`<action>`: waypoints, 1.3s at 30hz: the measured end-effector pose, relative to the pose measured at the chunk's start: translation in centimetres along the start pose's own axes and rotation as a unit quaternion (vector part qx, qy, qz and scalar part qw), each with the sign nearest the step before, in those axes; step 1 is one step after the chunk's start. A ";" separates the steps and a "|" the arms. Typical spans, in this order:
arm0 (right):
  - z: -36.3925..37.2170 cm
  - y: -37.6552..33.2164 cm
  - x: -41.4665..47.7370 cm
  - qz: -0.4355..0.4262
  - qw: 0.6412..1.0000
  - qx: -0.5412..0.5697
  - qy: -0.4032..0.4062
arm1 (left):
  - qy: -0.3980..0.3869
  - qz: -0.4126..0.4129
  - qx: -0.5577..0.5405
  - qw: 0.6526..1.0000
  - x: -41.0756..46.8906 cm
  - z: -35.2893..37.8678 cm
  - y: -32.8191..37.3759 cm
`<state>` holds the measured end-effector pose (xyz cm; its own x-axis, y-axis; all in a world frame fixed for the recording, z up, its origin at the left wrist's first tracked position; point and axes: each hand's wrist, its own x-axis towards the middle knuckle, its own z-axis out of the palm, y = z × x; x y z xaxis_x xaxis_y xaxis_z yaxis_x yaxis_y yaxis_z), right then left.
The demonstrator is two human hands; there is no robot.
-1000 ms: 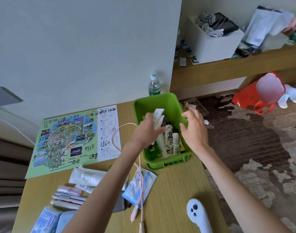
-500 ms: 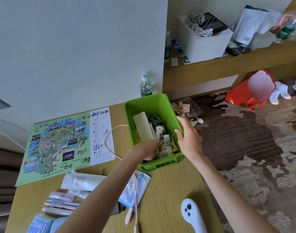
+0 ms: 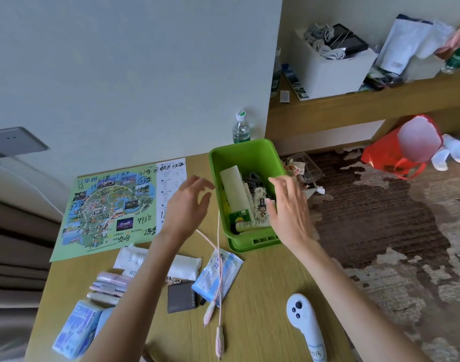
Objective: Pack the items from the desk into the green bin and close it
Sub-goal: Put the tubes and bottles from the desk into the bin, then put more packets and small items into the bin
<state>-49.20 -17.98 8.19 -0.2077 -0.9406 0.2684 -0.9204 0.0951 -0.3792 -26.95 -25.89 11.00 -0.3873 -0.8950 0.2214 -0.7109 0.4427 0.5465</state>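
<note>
The green bin (image 3: 252, 155) stands on the desk's right side, lidless, with tubes, a white tube and a dark cable inside. My left hand (image 3: 188, 205) hovers just left of the bin, fingers spread and holding nothing. My right hand (image 3: 289, 207) is over the bin's right rim, fingers relaxed above the tubes. On the desk lie a pink cable (image 3: 218, 270), a blue wipes packet (image 3: 218, 273), a white pouch (image 3: 184, 266), a dark wallet (image 3: 180, 296), pink tubes (image 3: 108, 283) and blue tissue packs (image 3: 77, 325).
A green map sheet (image 3: 108, 205) lies at the desk's back left. A water bottle (image 3: 241, 128) stands behind the bin. A white controller (image 3: 306, 325) lies near the front right. A red bag (image 3: 401, 150) sits on the carpet, a white box (image 3: 333, 66) on the shelf.
My left hand put the white tube into the bin, let go and drew back to the bin's left side. My right hand stayed at the bin's right rim.
</note>
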 end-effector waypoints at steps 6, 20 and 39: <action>2.3 -7.7 -5.1 -0.106 0.990 0.083 -0.038 | 0.010 -0.147 0.000 0.989 -9.0 -2.0 -6.6; 12.4 -15.3 -14.2 -0.206 0.938 0.028 -0.277 | -0.071 -0.237 0.061 0.967 -26.3 -1.8 -15.0; 19.1 -25.4 -9.3 -0.158 0.948 -0.012 -0.277 | -0.114 -0.202 0.125 0.965 -20.7 -6.2 -22.1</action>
<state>-17.60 -17.90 -1.62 0.2781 -0.9498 -0.1432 -0.9166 -0.2178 -0.3354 0.38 -17.47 -0.69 -0.1478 -0.9749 -0.1668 -0.9393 0.0855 0.3322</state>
